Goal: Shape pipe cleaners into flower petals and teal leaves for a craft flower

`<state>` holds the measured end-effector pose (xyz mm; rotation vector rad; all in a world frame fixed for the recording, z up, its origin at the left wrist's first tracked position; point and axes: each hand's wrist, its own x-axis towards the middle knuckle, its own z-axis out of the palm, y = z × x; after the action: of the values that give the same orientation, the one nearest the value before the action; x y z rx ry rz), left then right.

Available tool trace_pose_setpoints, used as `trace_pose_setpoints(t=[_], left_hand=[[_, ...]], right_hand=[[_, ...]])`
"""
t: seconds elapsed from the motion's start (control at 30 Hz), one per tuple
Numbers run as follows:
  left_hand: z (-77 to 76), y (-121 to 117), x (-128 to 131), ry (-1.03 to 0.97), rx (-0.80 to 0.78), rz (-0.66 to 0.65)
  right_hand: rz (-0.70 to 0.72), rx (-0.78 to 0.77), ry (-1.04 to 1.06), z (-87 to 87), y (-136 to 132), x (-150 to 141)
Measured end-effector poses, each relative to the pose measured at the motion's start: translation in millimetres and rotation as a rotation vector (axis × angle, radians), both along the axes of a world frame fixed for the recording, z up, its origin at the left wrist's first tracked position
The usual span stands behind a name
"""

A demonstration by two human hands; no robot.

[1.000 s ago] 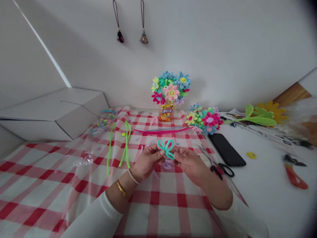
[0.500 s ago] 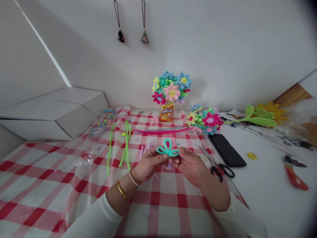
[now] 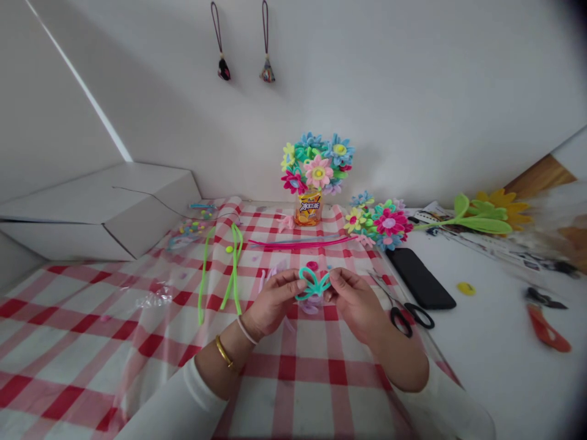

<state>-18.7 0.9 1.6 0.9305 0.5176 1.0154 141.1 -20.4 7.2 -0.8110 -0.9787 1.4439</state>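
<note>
A teal pipe-cleaner flower [image 3: 313,285] made of several loops is held up between my two hands, over the checked cloth. My left hand [image 3: 278,299] pinches its left loop between thumb and fingers. On the other side, my right hand [image 3: 356,304] grips the right-hand loop at its tip. Lilac pipe-cleaner pieces [image 3: 312,305] lie on the cloth just below and behind the flower, partly hidden by it and by my left hand. A small crimson coil [image 3: 312,266] shows just beyond the flower.
Scissors [image 3: 398,305] and a black phone [image 3: 420,278] lie to the right. Green pipe cleaners [image 3: 235,269] lie left, crimson ones [image 3: 302,244] beyond my hands. Behind stand a flower-filled cup [image 3: 308,209] and a white box [image 3: 96,208]; a bouquet [image 3: 380,221] lies at right.
The teal flower has turned to the left between my hands, so its upright loop now leans left. My left fingers have shifted from its centre onto a loop.
</note>
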Motion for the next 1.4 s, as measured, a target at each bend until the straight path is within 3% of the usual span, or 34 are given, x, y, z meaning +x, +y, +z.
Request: trace_pose_setpoints(t=[0.17, 0.37, 0.6, 0.73, 0.83, 1.0, 1.27, 1.4], left_hand=[[-2.1, 0, 0, 0.083, -0.01, 0.018], [-2.9, 3, 2, 0.022, 0.015, 0.094], [-2.4, 2, 2, 0.027, -0.039, 0.06], [-1.7, 1, 2, 0.03, -0.076, 0.008], [-3.2, 1, -1, 0.025, -0.105, -0.052], [-6.9, 2, -7, 0.084, -0.129, -0.224], [-6.5, 5, 1, -0.008, -0.046, 0.048], [-10.5, 9, -2, 0.005, -0.081, 0.025]], right_hand=[[0.007, 0.005, -0.062, -2.3, 1, 1], [0.097, -0.004, -0.131, -3.5, -2, -1], [0.032, 0.066, -0.339, 0.2, -2, 0], [-0.039, 0.241, -0.588, 3.5, -6, 0], [-0.078, 0.476, -0.742, 6.2, -10, 0], [-0.016, 0.877, -0.877, 6.8, -13, 3], [-0.318, 0.863, -0.923, 6.0, -10, 3], [-0.385, 0.905, -1.012, 5.9, -8, 5]])
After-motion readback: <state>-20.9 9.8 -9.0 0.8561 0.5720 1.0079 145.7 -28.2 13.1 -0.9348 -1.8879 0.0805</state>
